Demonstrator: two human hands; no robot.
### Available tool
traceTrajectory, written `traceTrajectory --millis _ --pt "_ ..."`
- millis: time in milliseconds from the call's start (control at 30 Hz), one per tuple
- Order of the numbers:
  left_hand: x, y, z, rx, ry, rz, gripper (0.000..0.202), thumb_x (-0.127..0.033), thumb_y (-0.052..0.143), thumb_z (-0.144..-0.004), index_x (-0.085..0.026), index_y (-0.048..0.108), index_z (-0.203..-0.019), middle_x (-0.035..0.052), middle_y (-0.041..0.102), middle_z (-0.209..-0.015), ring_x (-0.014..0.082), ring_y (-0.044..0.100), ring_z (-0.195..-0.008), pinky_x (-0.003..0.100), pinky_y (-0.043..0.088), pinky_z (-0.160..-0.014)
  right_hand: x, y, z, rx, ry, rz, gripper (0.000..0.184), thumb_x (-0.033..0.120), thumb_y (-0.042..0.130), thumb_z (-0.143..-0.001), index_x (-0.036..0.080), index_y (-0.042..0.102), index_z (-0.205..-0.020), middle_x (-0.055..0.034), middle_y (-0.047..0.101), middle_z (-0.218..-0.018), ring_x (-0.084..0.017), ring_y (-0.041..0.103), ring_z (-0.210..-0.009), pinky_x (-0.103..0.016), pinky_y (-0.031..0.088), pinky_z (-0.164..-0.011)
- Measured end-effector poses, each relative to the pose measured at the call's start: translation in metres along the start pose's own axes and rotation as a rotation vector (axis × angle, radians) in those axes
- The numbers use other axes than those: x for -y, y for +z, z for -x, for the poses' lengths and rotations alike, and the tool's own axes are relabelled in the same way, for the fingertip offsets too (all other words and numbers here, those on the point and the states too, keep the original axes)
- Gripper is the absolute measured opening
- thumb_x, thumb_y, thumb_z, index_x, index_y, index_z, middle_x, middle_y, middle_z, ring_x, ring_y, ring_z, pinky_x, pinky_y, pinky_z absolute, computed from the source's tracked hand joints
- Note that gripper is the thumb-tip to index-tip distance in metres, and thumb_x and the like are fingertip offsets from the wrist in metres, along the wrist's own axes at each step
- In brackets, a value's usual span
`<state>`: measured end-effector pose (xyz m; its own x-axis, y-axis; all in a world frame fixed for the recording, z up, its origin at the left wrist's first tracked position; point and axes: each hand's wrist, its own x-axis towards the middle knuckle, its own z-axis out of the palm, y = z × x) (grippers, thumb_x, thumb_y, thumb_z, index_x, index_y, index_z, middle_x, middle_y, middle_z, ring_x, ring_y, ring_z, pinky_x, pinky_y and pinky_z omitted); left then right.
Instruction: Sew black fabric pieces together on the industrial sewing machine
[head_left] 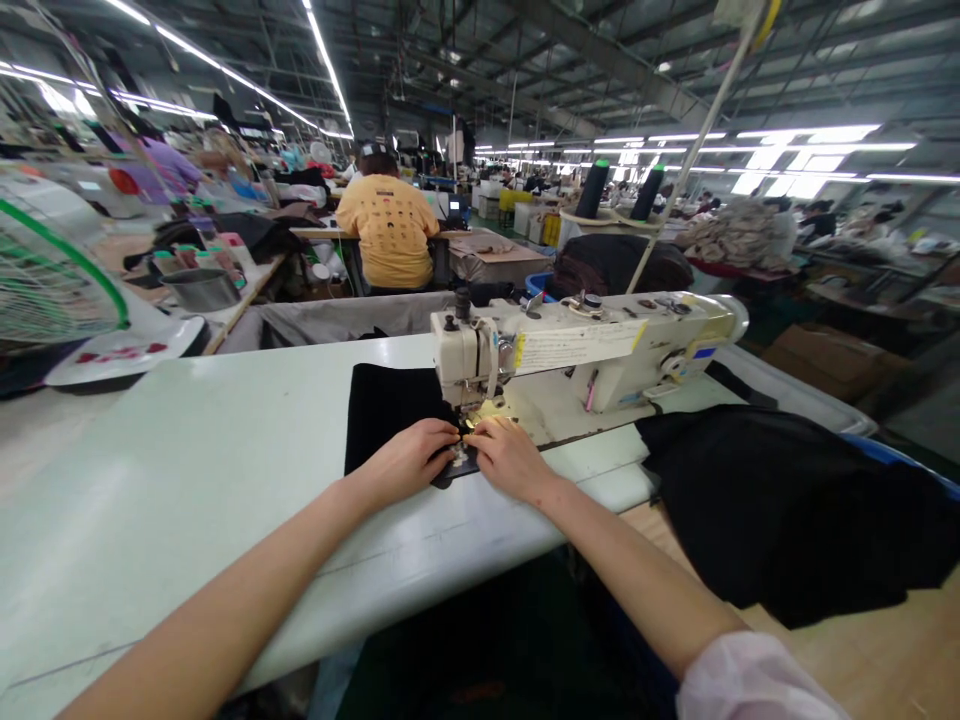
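A piece of black fabric (386, 410) lies flat under the needle end of a sewing machine (540, 350). My left hand (412, 455) rests on the fabric's near edge, its fingertips pinching the cloth just in front of the presser foot. On the other side of the needle area, my right hand (510, 455) has its fingers closed at the right edge of the same fabric. The two sets of fingertips almost meet. What lies directly beneath the fingers is partly hidden.
The pale sewing table (225, 480) extends left. A pile of black cloth (780, 510) lies at the right. Dark thread cones (593, 190) stand behind the machine. A green-rimmed fan (60, 260) is at far left. A person in a yellow shirt (394, 225) sits ahead, facing away.
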<state>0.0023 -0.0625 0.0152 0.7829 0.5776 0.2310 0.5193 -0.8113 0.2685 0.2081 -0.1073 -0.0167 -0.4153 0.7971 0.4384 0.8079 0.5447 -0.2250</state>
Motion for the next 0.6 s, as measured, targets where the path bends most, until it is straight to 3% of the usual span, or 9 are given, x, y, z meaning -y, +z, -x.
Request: traceTrajectory --millis 167,267,333,400,467,533,600 --pt "0.013 0.005 -0.006 0.018 -0.062 -0.058 0.034 -0.026 0.045 -0.096 -0.014 0.068 -0.118 0.0135 0.067 -0.124 0.0241 0.06 -0.118 0.038 0.047 -0.106 0.004 -0.016 0.018 -0.076 0.056 -0.028 0.029 0.011 0.051 -0.092 0.019 0.067 -0.114 -0.0095 0.067 -0.113 -0.024 0.06 -0.107 -0.04 0.05 -0.095" --pt "0.014 0.012 0.0 0.008 -0.146 -0.099 0.043 -0.033 0.041 -0.098 -0.013 0.058 -0.133 0.0163 0.057 -0.141 0.0302 0.05 -0.132 0.05 0.037 -0.113 -0.01 -0.054 0.05 -0.176 0.189 0.049 0.028 0.017 0.046 -0.094 0.018 0.066 -0.113 -0.0109 0.068 -0.114 -0.025 0.063 -0.107 -0.039 0.05 -0.096" --pt "0.014 0.017 0.005 0.006 -0.199 -0.117 0.05 -0.038 0.039 -0.099 -0.015 0.05 -0.142 0.0157 0.049 -0.149 0.0337 0.041 -0.14 0.057 0.03 -0.115 -0.033 -0.091 0.08 -0.189 0.39 0.224 0.028 0.019 0.042 -0.094 0.017 0.067 -0.106 -0.0121 0.07 -0.11 -0.027 0.066 -0.102 -0.04 0.052 -0.091" --pt "0.016 0.02 0.008 0.012 -0.229 -0.124 0.052 -0.043 0.039 -0.099 -0.02 0.046 -0.145 0.0125 0.047 -0.152 0.0329 0.035 -0.144 0.058 0.026 -0.116 -0.065 -0.127 0.113 -0.059 0.668 0.431 0.028 0.021 0.042 -0.092 0.016 0.066 -0.106 -0.0153 0.07 -0.111 -0.03 0.069 -0.098 -0.042 0.053 -0.085" --pt "0.022 0.019 0.009 0.014 -0.246 -0.129 0.052 -0.046 0.041 -0.098 -0.024 0.047 -0.145 0.0098 0.047 -0.152 0.0312 0.035 -0.144 0.056 0.025 -0.117 -0.098 -0.152 0.146 0.206 0.909 0.505 0.025 0.028 0.05 -0.088 0.014 0.068 -0.099 -0.0171 0.073 -0.095 -0.033 0.072 -0.082 -0.043 0.054 -0.075" --pt "0.031 0.015 0.01 0.003 -0.269 -0.143 0.052 -0.049 0.043 -0.097 -0.026 0.048 -0.144 0.0086 0.047 -0.152 0.0311 0.036 -0.144 0.055 0.025 -0.117 -0.124 -0.161 0.174 0.346 0.945 0.493 0.019 0.026 0.054 -0.082 0.014 0.067 -0.089 -0.0181 0.073 -0.09 -0.032 0.073 -0.083 -0.04 0.054 -0.076" --pt "0.043 0.009 0.012 -0.019 -0.305 -0.165 0.053 -0.051 0.043 -0.096 -0.026 0.049 -0.143 0.0095 0.048 -0.152 0.033 0.038 -0.142 0.057 0.027 -0.115 -0.138 -0.157 0.194 0.319 0.869 0.486 0.017 0.026 0.052 -0.081 0.015 0.065 -0.084 -0.0182 0.072 -0.093 -0.031 0.073 -0.086 -0.038 0.053 -0.077"
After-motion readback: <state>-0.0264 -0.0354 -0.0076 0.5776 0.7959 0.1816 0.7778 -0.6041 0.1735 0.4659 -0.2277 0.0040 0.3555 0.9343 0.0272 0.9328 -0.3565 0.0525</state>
